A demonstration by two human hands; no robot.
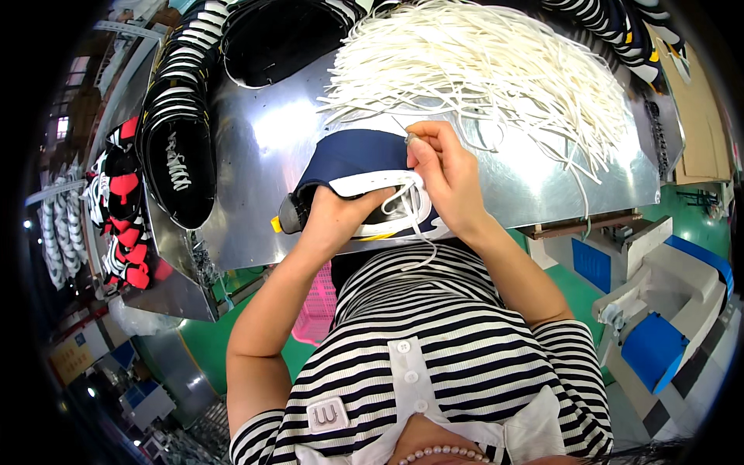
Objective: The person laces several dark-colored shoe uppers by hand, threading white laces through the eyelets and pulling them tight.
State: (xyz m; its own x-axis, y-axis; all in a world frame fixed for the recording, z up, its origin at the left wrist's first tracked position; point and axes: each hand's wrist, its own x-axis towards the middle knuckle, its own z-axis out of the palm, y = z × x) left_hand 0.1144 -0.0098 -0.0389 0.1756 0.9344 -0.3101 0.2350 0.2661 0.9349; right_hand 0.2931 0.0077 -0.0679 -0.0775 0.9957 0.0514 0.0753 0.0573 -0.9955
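Note:
A navy and white shoe upper (353,155) lies on its side near the front edge of the metal table. My left hand (341,217) reaches into its opening, with the thumb along the white eyelet strip; the other fingers are hidden inside. A white shoelace (413,203) runs through the eyelet area, and a loose end hangs towards my shirt. At the upper's right side my right hand (446,167) is closed in a pinch on a thin needle-like metal tool (400,124). Its tip points up and away from the shoe.
Loose white laces (480,62) form a wide pile on the metal table (260,178). Nested dark shoe uppers (182,155) line the left side, with more at the far right. Red, black and white pieces (124,209) hang left. A pink basket (314,306) sits below the table.

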